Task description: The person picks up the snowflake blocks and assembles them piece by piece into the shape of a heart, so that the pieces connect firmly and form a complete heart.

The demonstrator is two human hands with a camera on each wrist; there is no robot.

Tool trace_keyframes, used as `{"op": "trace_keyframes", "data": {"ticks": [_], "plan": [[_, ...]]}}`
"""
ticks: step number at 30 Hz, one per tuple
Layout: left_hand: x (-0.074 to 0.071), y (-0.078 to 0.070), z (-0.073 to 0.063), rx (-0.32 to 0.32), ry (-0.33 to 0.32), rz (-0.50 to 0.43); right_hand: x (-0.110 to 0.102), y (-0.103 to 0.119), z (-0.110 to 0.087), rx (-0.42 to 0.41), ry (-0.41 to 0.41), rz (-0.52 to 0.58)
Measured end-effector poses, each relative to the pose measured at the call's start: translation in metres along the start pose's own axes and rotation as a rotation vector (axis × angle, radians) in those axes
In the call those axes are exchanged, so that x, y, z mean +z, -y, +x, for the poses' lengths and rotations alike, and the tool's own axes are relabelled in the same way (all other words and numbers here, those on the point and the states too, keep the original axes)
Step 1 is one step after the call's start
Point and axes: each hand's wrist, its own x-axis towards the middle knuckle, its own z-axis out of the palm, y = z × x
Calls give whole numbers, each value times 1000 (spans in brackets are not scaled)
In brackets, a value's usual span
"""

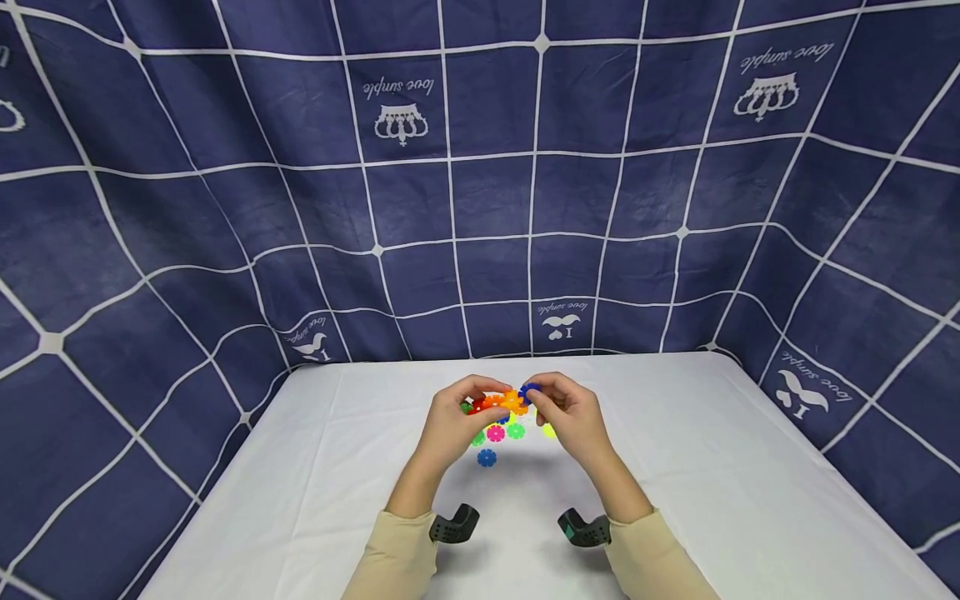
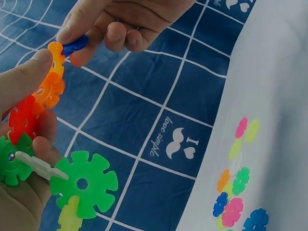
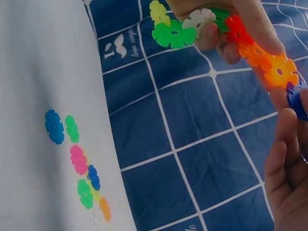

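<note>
My left hand [image 1: 452, 421] grips a chain of interlocking plastic snowflake discs. In the left wrist view the chain runs from a yellow disc [image 2: 70, 214] through a large green disc [image 2: 98, 187], a white one [image 2: 41, 166], a second green one [image 2: 10, 161] and a red one [image 2: 23, 120] to two orange discs [image 2: 49, 91]. My right hand [image 1: 573, 415] pinches a dark blue disc [image 3: 297, 98] between thumb and fingers. The blue disc meets the edge of the end orange disc [image 3: 281, 71]; whether their slots are engaged, I cannot tell.
Below the hands, loose discs lie on the white tabletop [image 1: 315, 467]: a blue one [image 1: 487, 457], a pink one [image 1: 496, 433], a green one [image 1: 516, 431] and several others, some overlapping. A dark blue checked curtain [image 1: 487, 200] hangs behind and beside the table.
</note>
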Motion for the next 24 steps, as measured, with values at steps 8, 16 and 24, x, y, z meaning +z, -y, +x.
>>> {"op": "trace_keyframes", "data": {"ticks": [8,16,24], "plan": [[-2,-2,0,-39,61,8,-1,3,-2,-39,10,40],[-3,-2,0,-70,93,-14,3,1,-2,-91,-10,3],[-3,-4,-1,-28,74,-28,9,0,-3,-179,-74,11]]}}
